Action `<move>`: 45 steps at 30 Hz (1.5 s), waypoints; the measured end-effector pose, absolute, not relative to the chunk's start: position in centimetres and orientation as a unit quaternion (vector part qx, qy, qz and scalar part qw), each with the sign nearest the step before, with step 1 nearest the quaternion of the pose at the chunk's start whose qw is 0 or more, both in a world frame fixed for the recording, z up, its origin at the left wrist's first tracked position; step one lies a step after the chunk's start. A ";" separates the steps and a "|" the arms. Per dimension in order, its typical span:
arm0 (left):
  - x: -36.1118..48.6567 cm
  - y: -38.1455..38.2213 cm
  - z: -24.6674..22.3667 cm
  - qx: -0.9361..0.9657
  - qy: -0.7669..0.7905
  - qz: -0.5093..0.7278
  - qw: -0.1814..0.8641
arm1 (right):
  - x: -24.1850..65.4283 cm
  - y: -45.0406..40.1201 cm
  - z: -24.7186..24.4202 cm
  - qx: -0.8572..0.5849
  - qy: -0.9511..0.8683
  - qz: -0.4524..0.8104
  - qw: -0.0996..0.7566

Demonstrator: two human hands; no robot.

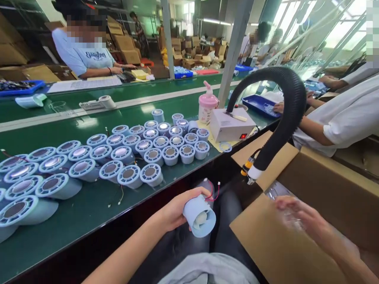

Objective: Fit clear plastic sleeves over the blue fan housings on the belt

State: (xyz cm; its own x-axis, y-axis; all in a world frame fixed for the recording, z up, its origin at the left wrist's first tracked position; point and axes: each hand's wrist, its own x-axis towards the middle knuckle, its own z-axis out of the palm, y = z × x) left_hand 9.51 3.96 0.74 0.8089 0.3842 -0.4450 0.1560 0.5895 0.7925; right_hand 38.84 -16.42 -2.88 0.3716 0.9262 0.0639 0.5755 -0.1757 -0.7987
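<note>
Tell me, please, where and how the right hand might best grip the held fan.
Grip the fan probably by its round outer wall, from the right: the left hand covers its left side, red wires loop near its far end, and its open mouth exposes white blades.

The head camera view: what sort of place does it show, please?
Probably a factory assembly workshop: many light blue housings on a long green workbench, a similar blue part in the left hand, and cardboard boxes stacked behind.
</note>
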 end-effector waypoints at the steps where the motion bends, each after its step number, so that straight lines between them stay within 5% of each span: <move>1: 9.7 3.8 0.5 0.457 0.299 0.042 0.837 | 36.8 -16.2 -2.1 -0.688 -0.588 0.229 0.358; 4: 10.2 3.7 0.2 0.482 0.303 -0.011 0.822 | 30.1 -14.3 -0.3 -0.607 -0.751 0.050 0.254; 8: 10.1 3.4 0.9 0.550 0.286 -0.054 0.783 | 25.8 -10.8 0.3 -0.626 -0.747 -0.107 0.196; 11: 9.3 3.0 1.7 0.719 0.249 -0.009 0.649 | 26.2 -9.3 -0.2 -0.634 -0.752 -0.036 0.174; 15: 8.2 2.2 1.8 0.814 0.253 0.076 0.518 | 26.9 -9.3 -0.2 -0.606 -0.723 0.226 0.243; 25: 7.8 1.9 -1.3 0.804 0.222 0.164 0.526 | 26.8 -9.0 0.8 -0.632 -0.487 0.412 0.439; 30: 8.0 1.6 -1.0 0.725 0.198 0.137 0.645 | 27.5 -8.7 0.7 -0.588 -0.432 0.461 0.505; 38: 7.4 1.2 -0.5 0.549 0.217 0.116 0.799 | 27.7 -10.8 -0.2 -0.564 -0.675 0.271 0.392; 45: 6.7 1.5 0.6 0.654 0.189 0.115 0.723 | 27.8 -11.1 0.2 -0.551 -0.615 0.381 0.415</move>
